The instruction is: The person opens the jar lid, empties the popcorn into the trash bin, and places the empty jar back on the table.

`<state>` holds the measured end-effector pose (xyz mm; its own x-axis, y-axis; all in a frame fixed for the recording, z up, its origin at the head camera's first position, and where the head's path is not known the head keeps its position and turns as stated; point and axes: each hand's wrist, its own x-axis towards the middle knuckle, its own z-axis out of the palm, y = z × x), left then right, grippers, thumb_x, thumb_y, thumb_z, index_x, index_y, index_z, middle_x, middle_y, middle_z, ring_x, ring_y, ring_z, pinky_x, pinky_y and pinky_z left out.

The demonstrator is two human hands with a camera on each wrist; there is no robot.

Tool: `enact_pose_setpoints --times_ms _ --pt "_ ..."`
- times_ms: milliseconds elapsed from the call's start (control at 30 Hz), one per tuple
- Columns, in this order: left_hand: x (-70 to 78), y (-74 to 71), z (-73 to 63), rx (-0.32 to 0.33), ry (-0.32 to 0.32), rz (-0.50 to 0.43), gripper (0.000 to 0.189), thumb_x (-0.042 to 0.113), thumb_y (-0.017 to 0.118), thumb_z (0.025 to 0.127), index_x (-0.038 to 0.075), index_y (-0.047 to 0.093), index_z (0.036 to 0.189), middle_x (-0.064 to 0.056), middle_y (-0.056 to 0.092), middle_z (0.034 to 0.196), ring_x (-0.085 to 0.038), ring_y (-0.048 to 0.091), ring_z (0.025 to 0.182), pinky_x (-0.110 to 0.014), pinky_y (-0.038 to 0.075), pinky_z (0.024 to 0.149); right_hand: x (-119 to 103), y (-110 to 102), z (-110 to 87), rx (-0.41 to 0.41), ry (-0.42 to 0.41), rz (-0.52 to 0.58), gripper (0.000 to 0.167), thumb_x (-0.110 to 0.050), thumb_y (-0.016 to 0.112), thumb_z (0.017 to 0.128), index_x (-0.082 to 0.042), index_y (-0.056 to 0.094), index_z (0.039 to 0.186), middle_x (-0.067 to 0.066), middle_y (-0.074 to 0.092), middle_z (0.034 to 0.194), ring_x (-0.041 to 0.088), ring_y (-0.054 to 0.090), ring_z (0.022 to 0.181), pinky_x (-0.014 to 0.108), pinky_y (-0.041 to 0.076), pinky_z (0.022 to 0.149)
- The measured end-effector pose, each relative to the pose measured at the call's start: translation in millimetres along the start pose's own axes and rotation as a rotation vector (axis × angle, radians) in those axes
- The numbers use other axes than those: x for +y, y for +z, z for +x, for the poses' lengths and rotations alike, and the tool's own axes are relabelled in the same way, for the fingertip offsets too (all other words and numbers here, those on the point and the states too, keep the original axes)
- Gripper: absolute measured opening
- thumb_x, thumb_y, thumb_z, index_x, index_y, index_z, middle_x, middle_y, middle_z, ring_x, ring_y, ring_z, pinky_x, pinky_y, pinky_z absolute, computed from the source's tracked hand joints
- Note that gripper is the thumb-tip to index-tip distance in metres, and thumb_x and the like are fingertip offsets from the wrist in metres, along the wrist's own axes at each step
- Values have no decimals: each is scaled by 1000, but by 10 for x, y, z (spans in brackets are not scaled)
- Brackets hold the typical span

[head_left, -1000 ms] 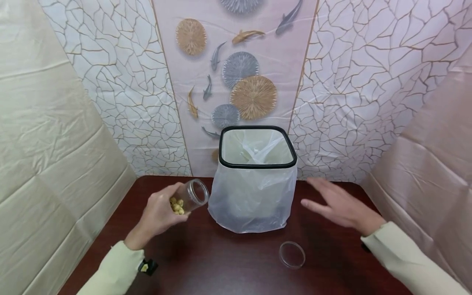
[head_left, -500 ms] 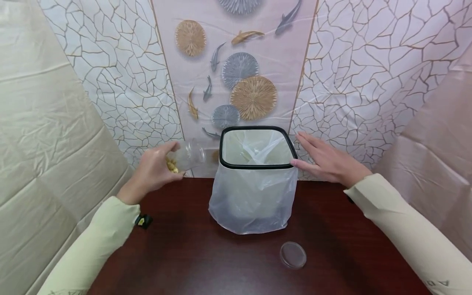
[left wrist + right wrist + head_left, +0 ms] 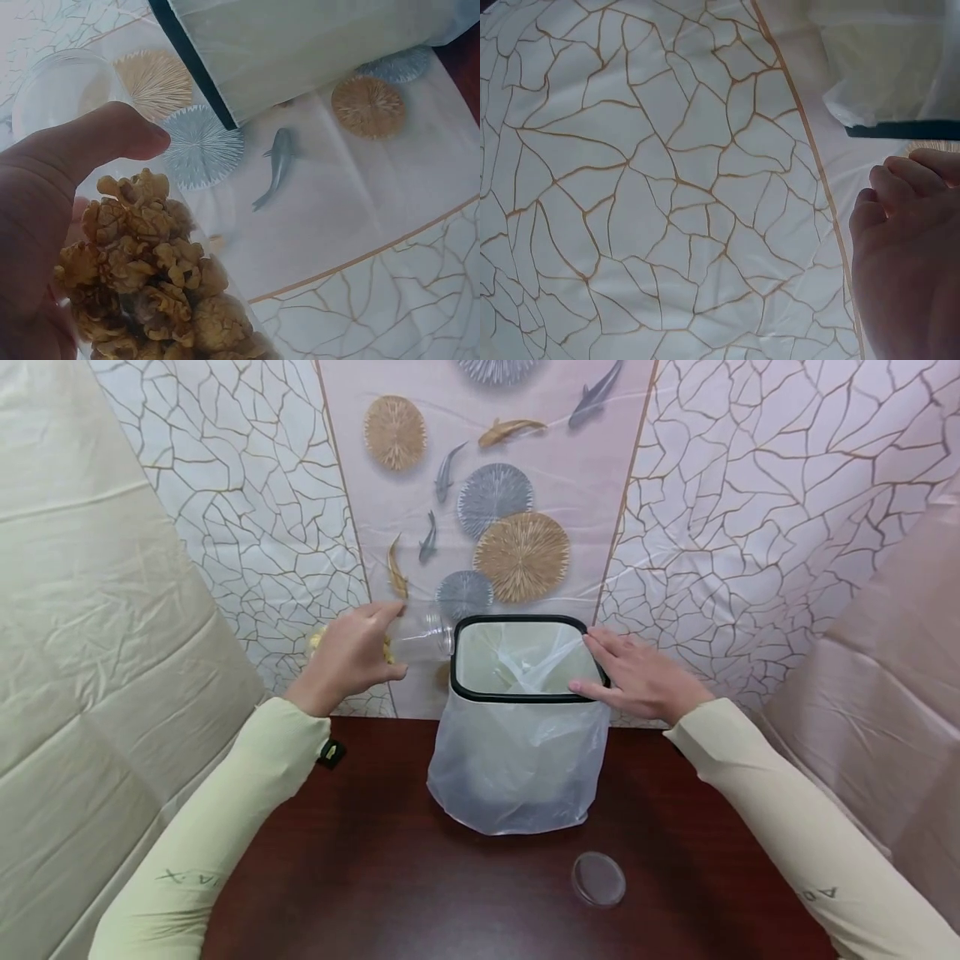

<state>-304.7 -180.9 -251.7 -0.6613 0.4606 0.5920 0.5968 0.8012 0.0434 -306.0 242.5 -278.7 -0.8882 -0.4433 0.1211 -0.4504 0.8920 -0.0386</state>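
Note:
My left hand [image 3: 351, 652] grips a clear jar [image 3: 420, 639] tilted on its side, its mouth at the left rim of a bin [image 3: 517, 697]. Caramel popcorn [image 3: 154, 270] fills the jar's bottom end, close up in the left wrist view. The bin has a black rim and a white plastic bag [image 3: 517, 777] draped around its outside. My right hand [image 3: 637, 677] rests on the rim's right side, fingers extended and thumb at the front corner. In the right wrist view its fingers [image 3: 907, 180] overlap the space by the rim.
A round clear lid [image 3: 598, 878] lies on the dark red table [image 3: 420, 893] in front of the bin, to the right. A patterned cloth [image 3: 690, 535] hangs behind, and beige cloth [image 3: 97, 635] hangs at both sides.
My left hand has lifted the jar, then moved it right to the bin's rim, tilted further. My right hand has risen and come left onto the rim.

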Motion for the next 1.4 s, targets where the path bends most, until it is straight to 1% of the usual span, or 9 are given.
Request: enact_pose_setpoints --times_ms 233,467,600,800,867,1067,1167,1267,1400 --pt "40 0 198 -20 63 87 83 15 93 66 -3 59 139 -22 70 136 -41 69 120 -54 58 99 24 103 16 -18 -1 31 93 -69 38 105 -4 18 168 20 16 177 44 19 162 62 25 128" --pt "51 84 308 -36 142 180 66 13 88 66 1 62 125 -18 74 124 -41 72 108 -55 59 91 21 173 16 0 -17 38 92 -67 38 106 -3 18 168 20 16 177 43 19 162 63 25 128" --pt "68 121 362 -36 207 226 67 14 93 64 0 61 121 -17 74 120 -41 72 106 -54 58 94 15 192 22 -2 -18 35 91 -66 38 106 -4 17 168 19 15 177 41 19 163 61 25 129" --pt "124 138 471 -36 300 294 56 7 89 64 0 59 111 -17 73 109 -40 72 106 -53 57 99 12 176 20 -6 -22 16 91 -67 37 106 -3 16 168 20 14 177 42 19 163 61 25 129" --pt "158 139 511 -56 329 330 57 7 90 66 -1 60 113 -18 73 112 -40 72 110 -52 56 105 16 170 14 -4 -17 20 91 -66 37 106 -3 16 168 19 14 177 41 18 163 61 25 129" --pt "294 176 594 -115 436 476 63 12 91 74 -4 61 127 -20 73 121 -37 72 115 -48 53 111 33 160 7 -11 -9 7 91 -67 35 107 -4 15 169 19 13 177 41 18 163 61 25 129" --pt "347 209 628 -61 517 534 44 4 81 83 -4 65 123 -18 75 117 -35 74 110 -45 55 106 38 157 3 -16 -4 -2 91 -67 34 106 -4 15 169 19 13 178 41 18 163 61 25 129" --pt "390 223 669 15 603 589 23 -7 67 90 -2 68 113 -15 76 108 -31 74 103 -42 58 97 42 157 4 -19 0 -6 92 -68 34 106 -4 14 169 19 12 178 41 17 164 60 24 130" --pt "449 221 729 91 703 696 18 -7 56 99 1 70 107 -10 74 100 -27 73 94 -38 58 90 49 156 4 -20 -1 -7 92 -68 35 106 -3 15 169 19 13 177 41 17 164 60 24 130"
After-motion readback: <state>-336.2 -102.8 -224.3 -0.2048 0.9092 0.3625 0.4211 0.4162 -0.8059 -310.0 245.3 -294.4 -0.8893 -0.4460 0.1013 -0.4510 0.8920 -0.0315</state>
